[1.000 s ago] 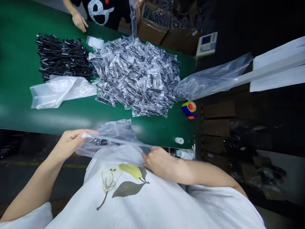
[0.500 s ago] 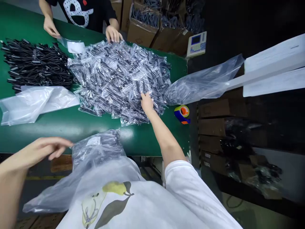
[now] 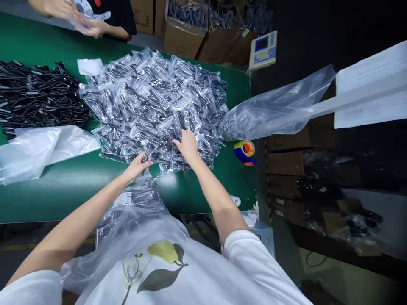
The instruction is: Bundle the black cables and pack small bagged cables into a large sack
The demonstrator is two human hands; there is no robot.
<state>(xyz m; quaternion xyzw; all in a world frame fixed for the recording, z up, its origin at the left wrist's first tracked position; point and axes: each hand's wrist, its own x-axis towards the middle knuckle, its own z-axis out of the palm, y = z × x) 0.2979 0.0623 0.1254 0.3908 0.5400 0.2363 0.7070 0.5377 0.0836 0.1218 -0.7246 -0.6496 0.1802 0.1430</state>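
Note:
A heap of small clear zip bags [image 3: 152, 97] with dark cables inside covers the middle of the green table. My right hand [image 3: 188, 146] rests on the heap's front part, thumb spread away from the fingers, fingertips among the bags. At the heap's front edge is my left hand [image 3: 137, 167], its thumb and fingers apart and touching or close to the nearest bags. Just below it, against my body, lies a large clear plastic bag [image 3: 140, 207], its upper end filled with packed small bags and bearing a white label [image 3: 122, 199].
Black cable bundles [image 3: 41, 95] and flat plastic bags [image 3: 47, 148] lie at left. A long clear bag [image 3: 270, 110] and a tape dispenser [image 3: 244, 152] are at right. Beyond the table are cartons [image 3: 184, 40] and a scale [image 3: 262, 51]. Opposite, a co-worker's hands [image 3: 85, 23] hold clear plastic.
My left hand has swung right and forward to the heap's front edge. My right hand has shifted slightly left and nearer. The co-worker's hands have lifted off the table and come together.

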